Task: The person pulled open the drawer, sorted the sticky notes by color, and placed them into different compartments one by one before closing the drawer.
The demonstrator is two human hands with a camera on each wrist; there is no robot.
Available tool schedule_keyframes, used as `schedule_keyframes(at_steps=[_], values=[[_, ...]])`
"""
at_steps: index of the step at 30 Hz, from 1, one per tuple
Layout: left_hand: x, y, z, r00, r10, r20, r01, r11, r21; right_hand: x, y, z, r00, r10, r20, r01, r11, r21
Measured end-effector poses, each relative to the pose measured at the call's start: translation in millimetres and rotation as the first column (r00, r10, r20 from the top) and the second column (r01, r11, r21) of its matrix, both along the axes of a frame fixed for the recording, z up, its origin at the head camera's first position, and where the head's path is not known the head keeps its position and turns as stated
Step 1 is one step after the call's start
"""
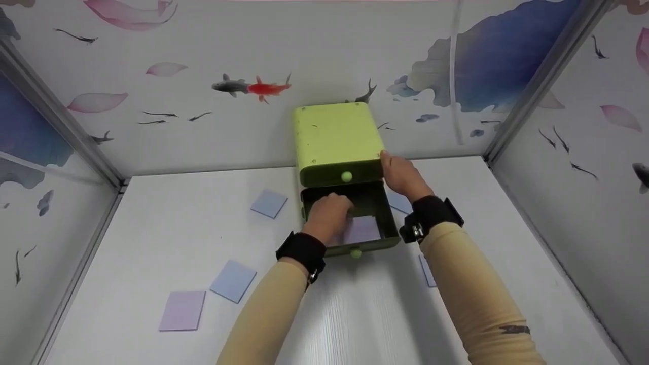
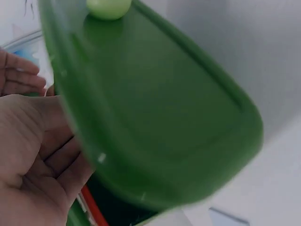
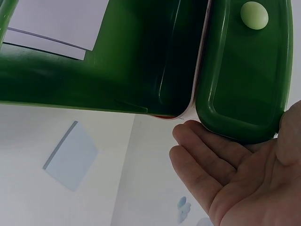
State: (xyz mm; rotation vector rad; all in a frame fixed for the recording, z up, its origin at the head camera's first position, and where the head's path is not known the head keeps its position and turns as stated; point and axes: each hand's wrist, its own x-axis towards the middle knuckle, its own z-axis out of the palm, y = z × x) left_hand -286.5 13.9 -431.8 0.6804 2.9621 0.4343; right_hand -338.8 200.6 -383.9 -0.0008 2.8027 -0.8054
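A green two-drawer box (image 1: 338,134) stands against the back wall, its lower drawer (image 1: 388,223) pulled out. My left hand (image 1: 329,215) reaches down into that drawer, fingers bent, beside a flat purple square (image 1: 362,229). In the left wrist view the drawer front (image 2: 160,113) hides its fingertips, and I cannot tell whether they pinch anything. Two overlapping pale squares (image 3: 56,21) show inside the drawer in the right wrist view. At the box's right front corner rests my right hand (image 3: 244,183), thumb at the upper edge, fingers nearly straight along the side.
Left of the box, two blue squares (image 1: 269,203) and a purple one (image 1: 182,311) lie on the white table (image 1: 137,243). More blue squares (image 1: 399,202) show partly on the right, behind the right arm. Printed wall panels (image 1: 203,50) surround the table.
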Motion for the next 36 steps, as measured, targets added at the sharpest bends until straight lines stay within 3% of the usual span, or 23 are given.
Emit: schedule_keyframes(at_steps=[5, 13, 24, 31, 36], values=[[1.5, -10, 11.0, 0.999, -0.012, 0.034, 0.014, 0.999, -0.043, -1.1, 2, -0.4, 1.000, 0.027, 0.000, -0.027, 1.000, 0.006], [6.8, -31, 28.5, 0.999, -0.029, 0.031, 0.029, 0.999, 0.024, 0.5, 1, -1.9, 0.999, 0.035, -0.002, -0.035, 0.999, -0.005], [8.3, -66, 48.1, 0.993, 0.009, 0.114, -0.019, 0.996, 0.088, -0.6, 0, -0.3, 1.000, 0.027, -0.005, -0.027, 1.000, 0.003], [14.5, -98, 49.3, 0.990, 0.036, 0.136, -0.046, 0.996, 0.072, -2.0, 0, -1.5, 0.999, 0.035, 0.006, -0.035, 0.999, 0.003], [17.0, -125, 37.9, 0.978, 0.104, 0.179, -0.109, 0.994, 0.020, -2.8, 3, -0.4, 0.999, 0.043, 0.007, -0.043, 0.999, 0.006]])
